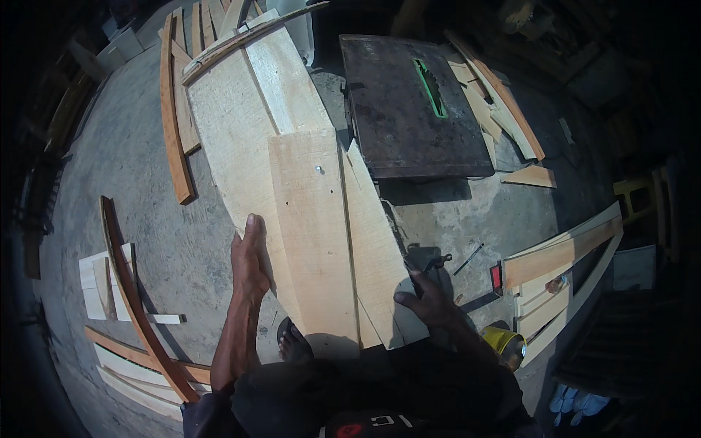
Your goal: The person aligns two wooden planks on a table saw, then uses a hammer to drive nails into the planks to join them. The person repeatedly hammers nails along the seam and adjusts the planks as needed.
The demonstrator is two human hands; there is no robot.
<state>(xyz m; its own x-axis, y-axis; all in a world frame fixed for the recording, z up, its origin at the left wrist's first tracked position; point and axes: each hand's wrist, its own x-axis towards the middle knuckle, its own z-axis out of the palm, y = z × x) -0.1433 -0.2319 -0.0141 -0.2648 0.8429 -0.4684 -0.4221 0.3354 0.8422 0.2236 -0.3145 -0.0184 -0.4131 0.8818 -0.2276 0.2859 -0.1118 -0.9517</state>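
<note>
Top plank [314,233]: pale, rough-sawn, lies lengthwise on a stack of wider pale boards [234,124], near end toward the person, small metal fastener near its far end. Stack sits low over the concrete floor [109,160]; what carries it isn't visible.

Left hand [250,259]: flat against the plank's left edge, fingers together and stretched forward, thumb alongside. Pressing, not gripping.

Right hand [427,296]: at the right edge of the stack's near end, fingers curled. A dark tool with a handle [431,263] sits just at the fingertips; can't tell whether the hand is closed on it or on the board edge.

A sandalled foot [293,342] is under the plank's near end.

Around: rusty table saw [412,109] with green blade insert just right of the stack. Curved brown wood strips [139,292] on the floor left, more offcuts right. Yellow object [502,342] near the right forearm.
</note>
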